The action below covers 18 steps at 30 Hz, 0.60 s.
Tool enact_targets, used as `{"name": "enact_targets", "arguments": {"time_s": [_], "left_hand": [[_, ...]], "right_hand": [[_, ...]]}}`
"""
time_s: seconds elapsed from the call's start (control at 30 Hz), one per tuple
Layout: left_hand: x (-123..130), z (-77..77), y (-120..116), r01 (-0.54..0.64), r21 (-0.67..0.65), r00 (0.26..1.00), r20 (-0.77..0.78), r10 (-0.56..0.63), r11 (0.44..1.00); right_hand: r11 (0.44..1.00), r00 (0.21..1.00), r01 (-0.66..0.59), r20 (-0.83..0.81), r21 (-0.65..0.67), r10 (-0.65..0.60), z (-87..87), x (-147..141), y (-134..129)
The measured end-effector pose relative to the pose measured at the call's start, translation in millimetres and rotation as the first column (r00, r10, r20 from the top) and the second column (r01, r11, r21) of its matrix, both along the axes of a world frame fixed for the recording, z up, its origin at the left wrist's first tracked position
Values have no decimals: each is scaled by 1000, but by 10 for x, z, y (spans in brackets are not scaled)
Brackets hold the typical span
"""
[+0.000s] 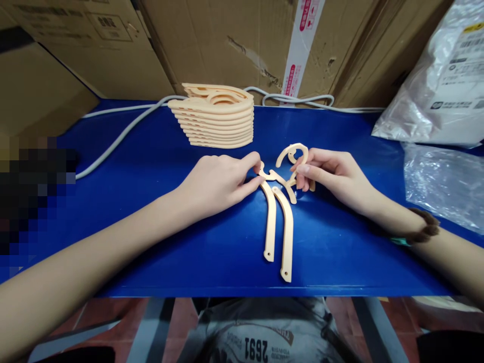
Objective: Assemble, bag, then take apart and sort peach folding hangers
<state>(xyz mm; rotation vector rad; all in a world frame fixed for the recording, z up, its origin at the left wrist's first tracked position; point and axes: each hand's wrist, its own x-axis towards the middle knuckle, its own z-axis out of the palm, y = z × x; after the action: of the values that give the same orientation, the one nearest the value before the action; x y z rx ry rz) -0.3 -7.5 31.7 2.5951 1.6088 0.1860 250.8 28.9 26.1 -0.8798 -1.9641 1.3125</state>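
My left hand (pixel 223 181) is closed in a pinch on the left end of a cream notched hanger piece (pixel 279 177), just above the table. Between the thumb and fingers of my right hand (pixel 330 174) is a cream hanger hook (pixel 281 155), its curve pointing up and left. The fingers partly hide where the hook and notched piece meet. Below the hands, two curved hanger arms (pixel 271 217) lie side by side, each with a small hole at its near end. The upper end of the left arm is close to my left fingertips.
Farther back stands a neat stack of cream folded hangers (pixel 215 121). A white cable (pixel 124 133) runs along the rear of the blue table (pixel 181 257). Cardboard boxes (pixel 227 30) form a wall behind it. Clear plastic bags (pixel 434 96) occupy the right side.
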Motion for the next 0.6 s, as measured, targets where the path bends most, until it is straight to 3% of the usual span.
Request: {"name": "enact_targets", "arguments": {"time_s": [0.3,0.6], "left_hand": [[-30,-103,20,177,13,977,120,-177,984],[-1,-82,-13,144,17,987,67,-145,989]], "right_hand": [[998,999,44,-16,-47,-45,30,-36,-33],[984,985,174,3,28,-174,21,-42,-34]]}}
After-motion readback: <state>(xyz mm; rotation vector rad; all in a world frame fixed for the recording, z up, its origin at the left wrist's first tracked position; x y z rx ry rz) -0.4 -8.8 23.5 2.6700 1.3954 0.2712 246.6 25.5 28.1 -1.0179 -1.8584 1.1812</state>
